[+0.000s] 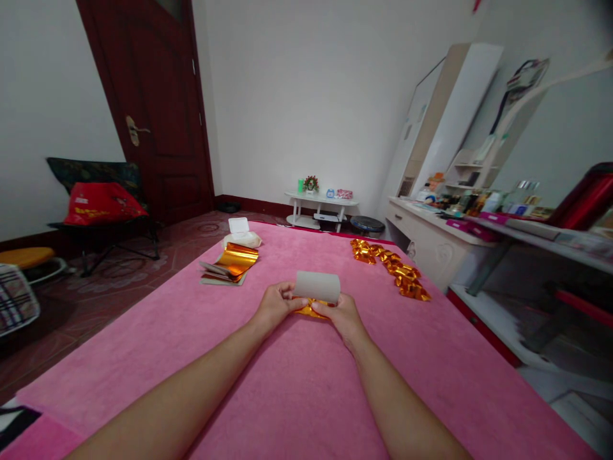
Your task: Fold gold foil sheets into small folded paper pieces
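Observation:
Both my hands grip one sheet of gold foil paper [318, 287] over the middle of the pink-covered surface [297, 390]. Its dull grey back curls up and away from me, while a shiny gold edge shows under my thumbs. My left hand [278, 303] pinches the left end and my right hand [343, 314] pinches the right end, thumbs on top. Most of the other fingers are hidden behind the sheet. Ahead on the left lies a stack of gold foil sheets [234, 260], the top one curling. Crumpled, folded gold foil pieces [393, 268] form a line on the right.
Behind the stack sits a white pack with its lid up [242, 235]. To the right stands a dressing table [433, 220] crowded with bottles. A low white table [320, 199] is by the far wall. On the left, a folding chair holds a red bag [103, 203].

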`<state>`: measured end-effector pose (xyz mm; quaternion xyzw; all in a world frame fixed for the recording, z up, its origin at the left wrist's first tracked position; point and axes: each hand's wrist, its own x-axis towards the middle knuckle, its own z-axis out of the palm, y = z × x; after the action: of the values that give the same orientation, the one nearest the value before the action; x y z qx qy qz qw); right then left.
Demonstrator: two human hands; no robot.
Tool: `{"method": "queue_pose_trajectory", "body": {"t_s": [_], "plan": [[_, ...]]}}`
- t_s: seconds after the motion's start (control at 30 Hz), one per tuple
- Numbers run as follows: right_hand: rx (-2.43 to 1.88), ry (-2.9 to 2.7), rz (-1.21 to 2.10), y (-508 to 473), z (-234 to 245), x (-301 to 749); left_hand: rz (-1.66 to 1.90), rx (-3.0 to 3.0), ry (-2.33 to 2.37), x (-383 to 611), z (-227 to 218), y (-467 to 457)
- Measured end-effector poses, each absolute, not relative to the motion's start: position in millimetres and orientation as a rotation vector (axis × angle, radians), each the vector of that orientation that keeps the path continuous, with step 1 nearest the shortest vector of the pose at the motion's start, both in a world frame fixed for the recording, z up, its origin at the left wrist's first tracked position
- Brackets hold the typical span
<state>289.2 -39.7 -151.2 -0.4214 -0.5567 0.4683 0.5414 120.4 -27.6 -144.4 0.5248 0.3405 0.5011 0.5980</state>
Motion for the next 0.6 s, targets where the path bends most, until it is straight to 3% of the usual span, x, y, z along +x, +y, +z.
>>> {"method": "queue_pose_trajectory", "body": {"t_s": [0.6], "plan": [[-1.039,-1.158,1.117,-37.9,-148.6,291.3,1.087,1.220,0.829,120.0,-142.9,-33.0]]}}
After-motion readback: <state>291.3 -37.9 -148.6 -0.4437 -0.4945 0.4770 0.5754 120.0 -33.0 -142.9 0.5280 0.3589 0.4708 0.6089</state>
